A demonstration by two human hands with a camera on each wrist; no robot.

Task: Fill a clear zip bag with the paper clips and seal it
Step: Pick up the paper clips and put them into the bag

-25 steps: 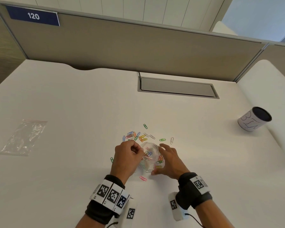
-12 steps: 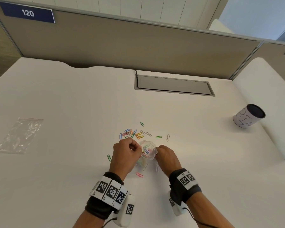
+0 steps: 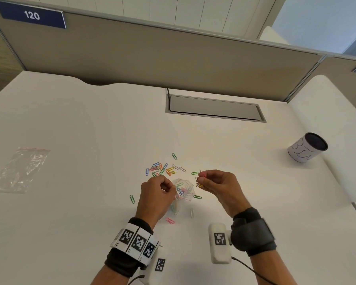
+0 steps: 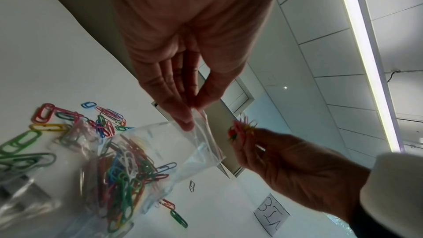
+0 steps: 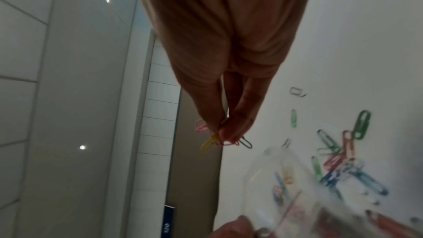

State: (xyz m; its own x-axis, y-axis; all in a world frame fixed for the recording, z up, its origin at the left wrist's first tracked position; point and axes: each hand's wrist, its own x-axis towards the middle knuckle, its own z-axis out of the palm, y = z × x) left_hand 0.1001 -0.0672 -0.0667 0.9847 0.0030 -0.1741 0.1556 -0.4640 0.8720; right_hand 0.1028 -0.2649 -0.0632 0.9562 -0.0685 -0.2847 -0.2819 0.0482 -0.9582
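Note:
My left hand (image 3: 169, 187) pinches the rim of a clear zip bag (image 3: 183, 192) and holds its mouth open above the white desk; in the left wrist view the bag (image 4: 142, 153) holds several coloured paper clips (image 4: 123, 175). To the right of the bag's mouth and slightly above it, my right hand (image 3: 202, 179) pinches a small bunch of paper clips (image 3: 199, 178), pink, yellow and red; the right wrist view shows that bunch (image 5: 217, 137) at the fingertips. More loose clips (image 3: 162, 168) lie scattered on the desk just beyond the bag.
A second clear zip bag (image 3: 19, 169) lies flat at the far left. A paper-wrapped cup (image 3: 307, 147) stands at the right. A grey cable hatch (image 3: 214, 109) sits in the desk ahead, with a partition wall behind. Single clips (image 3: 132, 199) lie near my wrists.
My right hand has lifted away from the bag's mouth, up and to the right, now with a bunch of clips pinched in it. The left hand keeps its hold on the bag.

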